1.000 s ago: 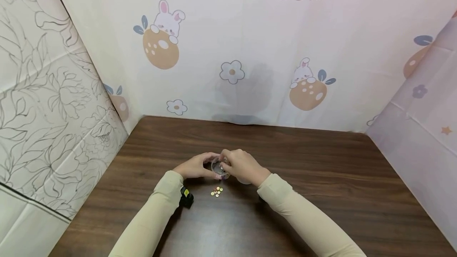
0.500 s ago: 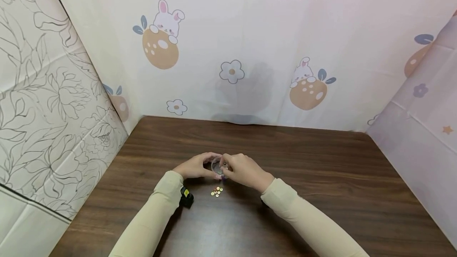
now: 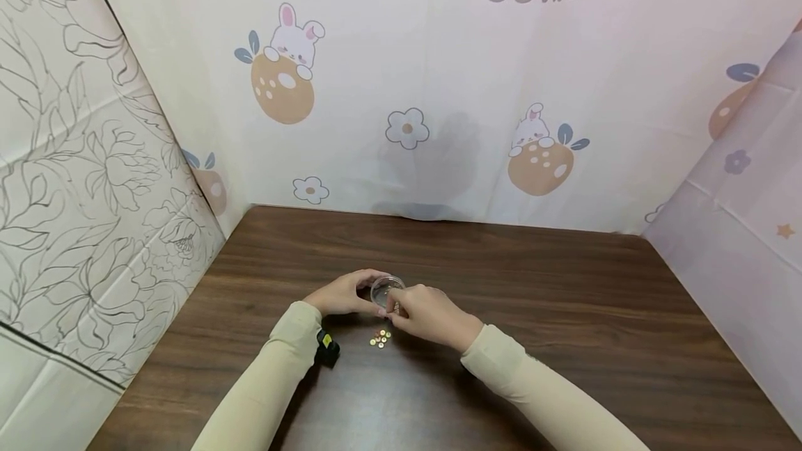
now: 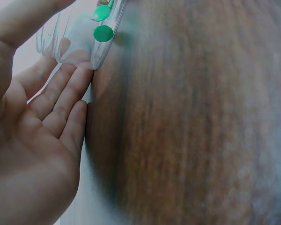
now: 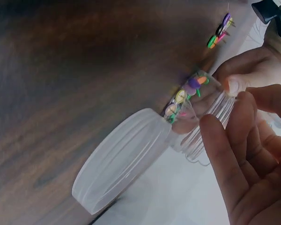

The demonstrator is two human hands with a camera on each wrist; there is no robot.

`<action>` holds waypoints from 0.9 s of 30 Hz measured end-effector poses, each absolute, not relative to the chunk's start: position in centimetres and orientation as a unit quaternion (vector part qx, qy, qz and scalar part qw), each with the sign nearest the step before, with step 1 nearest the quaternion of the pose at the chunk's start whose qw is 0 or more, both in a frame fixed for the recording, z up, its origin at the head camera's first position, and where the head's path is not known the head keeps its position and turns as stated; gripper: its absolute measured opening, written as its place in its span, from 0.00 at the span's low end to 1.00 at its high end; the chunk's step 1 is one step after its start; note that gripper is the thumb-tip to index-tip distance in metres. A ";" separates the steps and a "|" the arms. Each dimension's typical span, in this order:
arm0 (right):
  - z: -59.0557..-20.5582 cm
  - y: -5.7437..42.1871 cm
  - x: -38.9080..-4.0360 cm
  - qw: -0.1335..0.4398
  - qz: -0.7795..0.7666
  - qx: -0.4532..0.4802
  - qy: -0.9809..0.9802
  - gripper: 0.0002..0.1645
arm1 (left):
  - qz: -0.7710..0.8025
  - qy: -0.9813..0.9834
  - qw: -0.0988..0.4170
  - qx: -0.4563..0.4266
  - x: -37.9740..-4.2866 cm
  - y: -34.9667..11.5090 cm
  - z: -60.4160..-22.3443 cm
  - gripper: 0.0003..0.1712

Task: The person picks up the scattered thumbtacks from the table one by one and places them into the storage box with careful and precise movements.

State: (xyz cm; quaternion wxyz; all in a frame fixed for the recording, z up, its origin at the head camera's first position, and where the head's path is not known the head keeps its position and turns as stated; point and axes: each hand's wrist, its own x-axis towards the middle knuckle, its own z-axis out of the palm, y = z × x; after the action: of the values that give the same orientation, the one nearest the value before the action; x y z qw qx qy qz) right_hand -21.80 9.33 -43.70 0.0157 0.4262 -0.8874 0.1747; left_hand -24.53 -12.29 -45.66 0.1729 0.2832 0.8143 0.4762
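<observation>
A clear plastic jar (image 3: 383, 287) stands on the table, with several coloured thumbtacks (image 5: 180, 96) at its bottom. My left hand (image 3: 344, 292) grips it from the left, the thumb on the near side and the other fingers round the far side. Over the jar's right, near rim lies my right hand (image 3: 432, 315), fingers bent and tips near the mouth. Whether a thumbtack sits between those tips is hidden. In front of the jar lies a small cluster of loose thumbtacks (image 3: 381, 339), gold-looking from above. Two green thumbtacks (image 4: 103, 33) show through the jar wall in the left wrist view.
A translucent white lid (image 5: 122, 161) rests on the table next to the jar, mostly covered by the right hand in the head view. A black camera with a yellow patch (image 3: 327, 348) is on the left wrist. Printed curtains (image 3: 407, 75) border the wooden table (image 3: 564, 367).
My right hand has shifted from above the jar's mouth toward its near right rim, uncovering more of the mouth. My left hand keeps its grip on the jar. The loose thumbtacks look unmoved.
</observation>
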 end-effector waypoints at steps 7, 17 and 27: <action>-44.3 9.0 -21.2 -0.004 0.163 0.458 -0.874 0.04 | 0.476 0.812 0.166 0.293 -24.4 -12.3 -45.6 0.38; -44.7 8.7 -21.0 -0.045 0.138 0.459 -0.876 0.06 | 0.477 0.810 0.164 0.298 -24.7 -12.3 -45.9 0.39; -45.0 8.5 -20.7 -0.015 0.115 0.466 -0.877 0.05 | 0.457 0.827 0.157 0.286 -26.3 -12.7 -48.7 0.40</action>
State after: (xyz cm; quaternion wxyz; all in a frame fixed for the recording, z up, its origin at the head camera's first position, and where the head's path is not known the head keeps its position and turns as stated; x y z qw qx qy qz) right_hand -20.69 8.48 -45.03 -0.0153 0.4659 -0.8772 0.1149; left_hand -26.35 -12.72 -48.72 0.1569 0.2863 0.8273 0.4571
